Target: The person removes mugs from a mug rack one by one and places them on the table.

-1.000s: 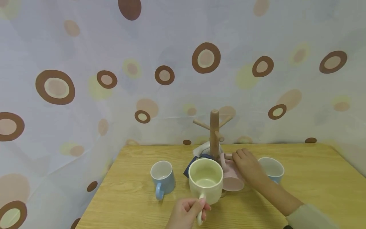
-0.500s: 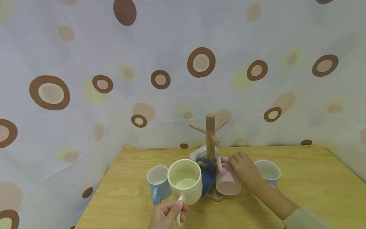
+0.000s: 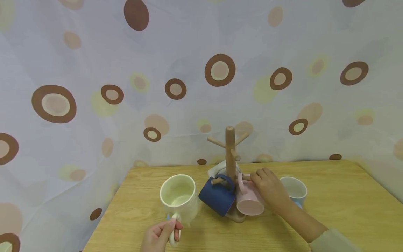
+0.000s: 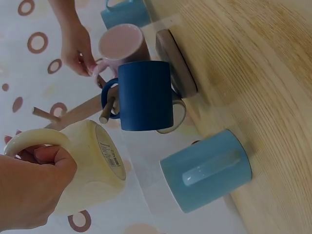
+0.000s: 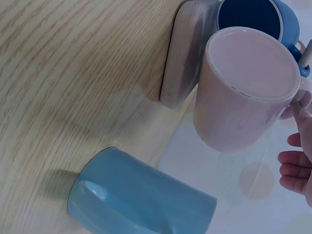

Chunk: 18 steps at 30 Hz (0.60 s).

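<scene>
My left hand (image 3: pixel 158 234) grips a cream mug (image 3: pixel 188 209) by its handle, off the table with its mouth upward in the head view. My right hand (image 3: pixel 269 187) pinches the end of a lower peg on the wooden mug tree (image 3: pixel 230 150). A pink mug (image 3: pixel 249 202) hangs by its handle on that peg, bottom toward me. Beside it, a dark blue mug (image 3: pixel 217 196) hangs tilted on another lower peg. Behind the post, a white mug (image 3: pixel 217 170) is partly hidden. The left wrist view shows the cream mug's labelled bottom (image 4: pixel 108 152).
A light blue mug (image 4: pixel 207 170) stands on the table (image 3: pixel 126 224) at left, almost wholly behind the cream mug in the head view. Another light blue mug (image 3: pixel 294 189) stands right of the tree, partly behind my right arm. A patterned cloth (image 3: pixel 182 42) hangs behind the table.
My left hand has carried the cream mug leftward, from before the mug tree to before the left light blue mug. The dark blue mug has come into view. My right hand stays at the peg.
</scene>
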Each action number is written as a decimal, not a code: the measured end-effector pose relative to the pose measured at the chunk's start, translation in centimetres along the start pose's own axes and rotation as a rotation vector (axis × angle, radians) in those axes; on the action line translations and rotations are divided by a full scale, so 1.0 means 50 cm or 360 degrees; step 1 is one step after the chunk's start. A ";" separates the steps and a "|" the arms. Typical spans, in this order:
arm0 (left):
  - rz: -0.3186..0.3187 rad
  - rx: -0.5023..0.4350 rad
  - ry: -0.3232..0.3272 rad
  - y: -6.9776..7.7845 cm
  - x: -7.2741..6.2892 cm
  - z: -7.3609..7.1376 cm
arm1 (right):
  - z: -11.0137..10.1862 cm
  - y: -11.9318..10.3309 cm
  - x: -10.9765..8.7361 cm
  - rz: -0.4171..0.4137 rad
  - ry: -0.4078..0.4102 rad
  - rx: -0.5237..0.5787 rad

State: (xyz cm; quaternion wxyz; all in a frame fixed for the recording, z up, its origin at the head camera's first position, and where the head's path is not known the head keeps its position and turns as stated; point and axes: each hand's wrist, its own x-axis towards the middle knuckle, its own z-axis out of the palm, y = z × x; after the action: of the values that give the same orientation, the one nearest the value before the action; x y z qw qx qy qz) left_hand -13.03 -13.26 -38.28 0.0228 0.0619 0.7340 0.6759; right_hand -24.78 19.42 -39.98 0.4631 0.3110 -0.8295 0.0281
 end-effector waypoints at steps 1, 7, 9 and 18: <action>-0.0024 0.0011 0.0024 0.001 0.000 -0.005 | 0.000 0.000 -0.001 0.0010 -0.0001 0.0006; -0.0015 0.0062 0.0173 0.000 -0.006 -0.031 | 0.005 -0.002 -0.003 0.0042 0.0038 0.0028; 0.0008 0.0080 0.0224 -0.001 -0.007 -0.039 | 0.005 -0.003 -0.003 0.0053 0.0047 0.0037; 0.0151 0.0050 0.0342 -0.006 0.000 -0.078 | 0.005 -0.008 -0.004 0.0143 0.0034 0.0105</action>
State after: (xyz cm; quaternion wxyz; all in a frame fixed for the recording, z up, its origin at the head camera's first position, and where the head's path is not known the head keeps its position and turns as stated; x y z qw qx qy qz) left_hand -13.51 -17.15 -38.22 -0.0889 0.0239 0.7390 0.6673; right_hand -24.66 19.10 -40.39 0.4598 0.2882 -0.8362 0.0795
